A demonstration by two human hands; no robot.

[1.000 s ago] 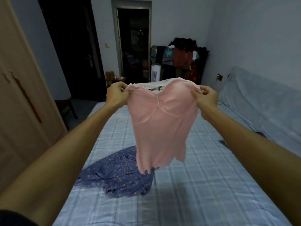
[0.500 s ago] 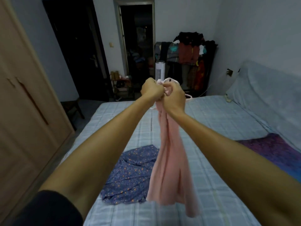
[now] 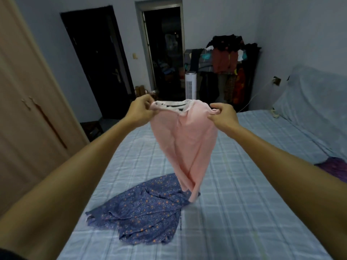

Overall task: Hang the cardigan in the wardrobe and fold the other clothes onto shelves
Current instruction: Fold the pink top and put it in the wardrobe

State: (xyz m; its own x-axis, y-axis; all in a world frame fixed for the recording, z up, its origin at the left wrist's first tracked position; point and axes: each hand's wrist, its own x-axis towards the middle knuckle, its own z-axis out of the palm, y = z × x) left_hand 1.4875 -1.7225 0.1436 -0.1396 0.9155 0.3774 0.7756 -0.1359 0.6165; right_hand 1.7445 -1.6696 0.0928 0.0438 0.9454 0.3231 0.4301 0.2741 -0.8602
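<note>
A pink top (image 3: 185, 141) with white lace trim hangs in the air over the bed. My left hand (image 3: 140, 111) pinches its upper left corner and my right hand (image 3: 223, 114) pinches its upper right corner, arms stretched forward. The cloth narrows downward and its hem dangles just above a blue floral garment (image 3: 144, 211) that lies crumpled on the checked bedsheet (image 3: 244, 212). The wooden wardrobe (image 3: 24, 109) stands at the left with its doors closed.
A purple cloth (image 3: 336, 169) lies at the bed's right edge beside a covered headboard (image 3: 315, 102). At the far wall stand a loaded clothes rack (image 3: 229, 66), a white tower fan (image 3: 190, 85), a dark door and an open doorway. A stool (image 3: 92, 126) sits near the wardrobe.
My hands were spread with the top a second ago, came together at the middle, and have now moved apart again, spreading the top's upper edge.
</note>
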